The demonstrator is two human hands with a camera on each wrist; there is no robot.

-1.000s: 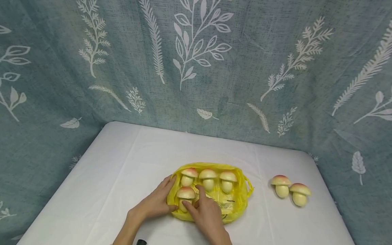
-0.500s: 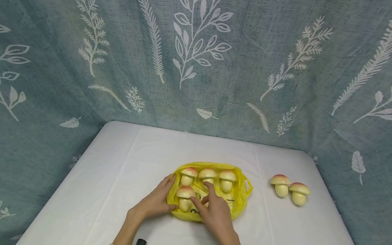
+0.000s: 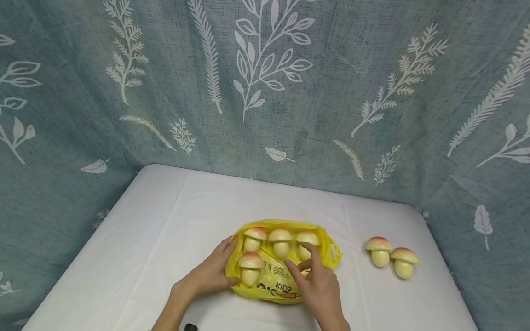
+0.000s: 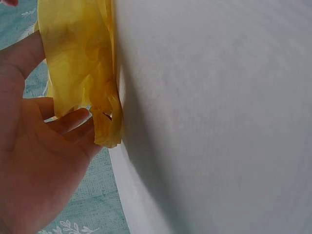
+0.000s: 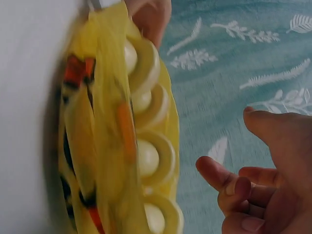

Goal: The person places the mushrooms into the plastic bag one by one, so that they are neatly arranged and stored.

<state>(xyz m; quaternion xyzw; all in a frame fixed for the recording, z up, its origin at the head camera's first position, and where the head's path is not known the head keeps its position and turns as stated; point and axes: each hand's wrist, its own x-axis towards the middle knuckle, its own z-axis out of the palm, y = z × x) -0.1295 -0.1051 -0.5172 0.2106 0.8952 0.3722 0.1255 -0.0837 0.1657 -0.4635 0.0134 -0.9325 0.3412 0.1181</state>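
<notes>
A yellow plastic bag (image 3: 275,276) lies open on the table, with mushroom-shaped pieces inside. Three of them form a back row: a left mushroom (image 3: 255,239), a middle mushroom (image 3: 280,241) and a right mushroom (image 3: 307,238). In front of the left one lies a fourth, the front mushroom (image 3: 250,269). My left hand (image 3: 213,271) grips the bag's left end; the left wrist view shows its thumb and fingers around the yellow plastic (image 4: 78,58). Over the bag's right half, my right hand (image 3: 320,285) is empty, fingers loosely bent, index finger overlapping the right mushroom in the head view.
To the right of the bag, a pair of mushrooms lies side by side, the left one (image 3: 379,252) and the right one (image 3: 404,263). A small black object (image 3: 191,327) shows at the near edge. A leaf-patterned curtain (image 3: 265,138) hangs behind the white table (image 3: 198,197).
My right hand has left the front mushroom and moved right across the bag, uncovering the print on the plastic. The left hand stays at the bag's left end.
</notes>
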